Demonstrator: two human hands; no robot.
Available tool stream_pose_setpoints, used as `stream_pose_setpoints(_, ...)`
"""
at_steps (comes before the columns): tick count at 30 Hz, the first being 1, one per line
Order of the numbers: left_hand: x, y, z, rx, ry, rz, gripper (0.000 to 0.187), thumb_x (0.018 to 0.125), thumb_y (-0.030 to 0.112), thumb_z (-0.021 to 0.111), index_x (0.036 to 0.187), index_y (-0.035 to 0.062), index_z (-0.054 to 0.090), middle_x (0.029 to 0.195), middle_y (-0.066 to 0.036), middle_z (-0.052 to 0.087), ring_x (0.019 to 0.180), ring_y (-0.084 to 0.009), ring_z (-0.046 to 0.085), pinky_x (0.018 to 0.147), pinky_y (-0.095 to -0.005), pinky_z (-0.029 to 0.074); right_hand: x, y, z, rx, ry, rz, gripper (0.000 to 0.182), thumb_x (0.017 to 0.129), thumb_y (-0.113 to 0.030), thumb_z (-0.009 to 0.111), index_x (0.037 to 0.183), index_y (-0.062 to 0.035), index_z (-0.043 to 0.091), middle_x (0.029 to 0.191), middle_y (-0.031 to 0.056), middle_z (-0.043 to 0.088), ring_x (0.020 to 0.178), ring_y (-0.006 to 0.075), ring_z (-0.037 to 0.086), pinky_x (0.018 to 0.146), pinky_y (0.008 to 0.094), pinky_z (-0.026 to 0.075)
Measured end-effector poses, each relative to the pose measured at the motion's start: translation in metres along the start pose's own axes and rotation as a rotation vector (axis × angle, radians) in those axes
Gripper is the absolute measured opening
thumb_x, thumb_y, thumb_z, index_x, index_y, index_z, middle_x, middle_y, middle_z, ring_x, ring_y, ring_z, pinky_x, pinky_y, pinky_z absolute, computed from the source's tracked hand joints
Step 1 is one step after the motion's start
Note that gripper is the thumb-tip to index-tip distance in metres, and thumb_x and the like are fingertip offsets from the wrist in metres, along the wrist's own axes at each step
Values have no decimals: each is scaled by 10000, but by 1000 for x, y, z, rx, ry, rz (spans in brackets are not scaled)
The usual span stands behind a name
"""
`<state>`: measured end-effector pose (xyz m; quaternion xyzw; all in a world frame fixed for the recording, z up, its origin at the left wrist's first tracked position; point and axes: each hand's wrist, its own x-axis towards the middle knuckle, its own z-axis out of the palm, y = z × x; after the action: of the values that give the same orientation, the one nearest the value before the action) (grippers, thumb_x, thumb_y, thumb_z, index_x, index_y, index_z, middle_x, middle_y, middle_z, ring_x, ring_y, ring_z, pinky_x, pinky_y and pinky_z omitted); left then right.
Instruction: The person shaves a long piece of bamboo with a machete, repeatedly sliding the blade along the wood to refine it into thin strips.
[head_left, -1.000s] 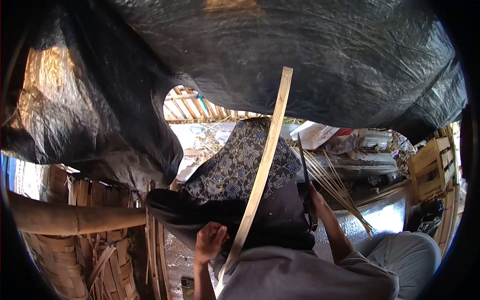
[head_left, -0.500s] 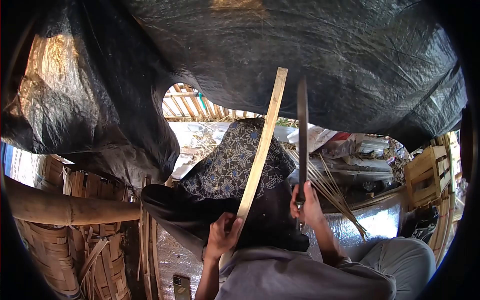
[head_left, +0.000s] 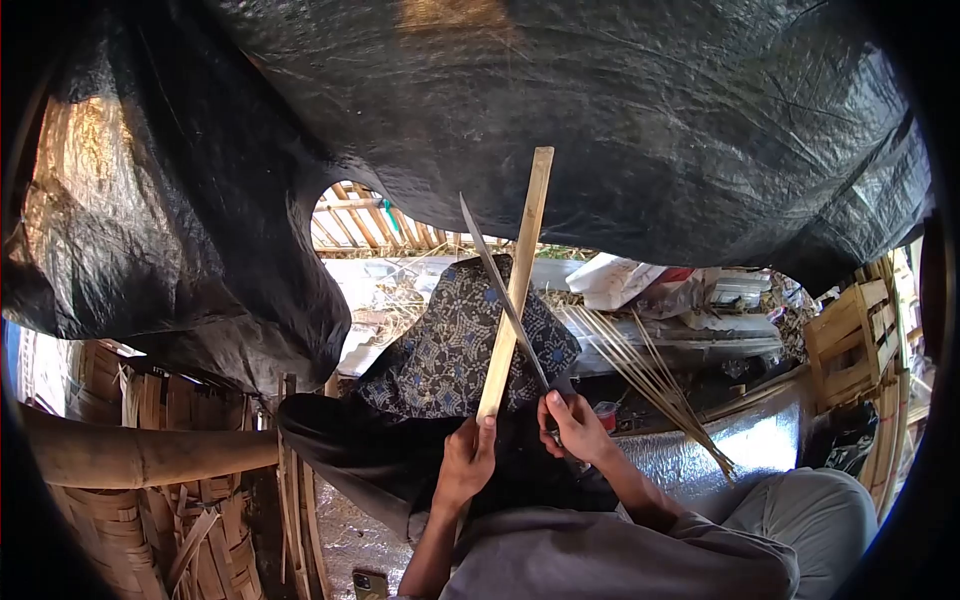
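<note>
My left hand (head_left: 467, 462) is closed around the lower part of a long, flat bamboo strip (head_left: 531, 215), thumb lying along it. The strip stands up at a slight slant, its top end overlapping the dark sheeting. In my right hand (head_left: 577, 427) is the handle of a long knife (head_left: 484, 246), mostly hidden by the fingers. Its narrow blade slants up and left, crossing the strip near its middle in this view. Beneath both lies a patterned dark cloth (head_left: 430, 345) over my lap.
Black plastic sheeting (head_left: 650, 130) hangs across the front. Several thin bamboo sticks (head_left: 655, 385) lie to the right, near a wooden crate (head_left: 850, 335). A thick bamboo pole (head_left: 150, 457) and woven bamboo (head_left: 110, 520) stand left. A phone (head_left: 369, 584) rests at the bottom.
The knife has swung left from upright, so its blade now crosses the strip. My right hand has moved left and down, closer to my left hand. The view has shifted slightly.
</note>
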<state>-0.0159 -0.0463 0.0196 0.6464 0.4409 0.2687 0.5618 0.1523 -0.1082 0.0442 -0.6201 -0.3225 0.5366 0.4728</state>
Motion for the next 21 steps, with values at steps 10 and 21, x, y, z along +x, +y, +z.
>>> stream_pose_setpoints(10, -11, 5, -14, -36, -103, -128, 417, 968, 286, 362, 694, -16, 452, 536, -111, 401, 465, -199, 372, 459, -355, 307, 2, 0, -1, -14, -94, 17, 595, 944, -476, 347, 600, -12, 486, 435, 43, 462, 354, 94, 442, 350, 228, 329)
stream_pose_setpoints(21, -27, 4, -19, 45, -95, -114, 427, 973, 283, 343, 689, -18, 447, 532, -136, 403, 453, -262, 374, 466, -369, 320, 25, -40, -23, -102, 4, 75, 681, 930, -544, 269, 565, -5, 467, 409, 67, 459, 347, 124, 466, 365, 240, 367)
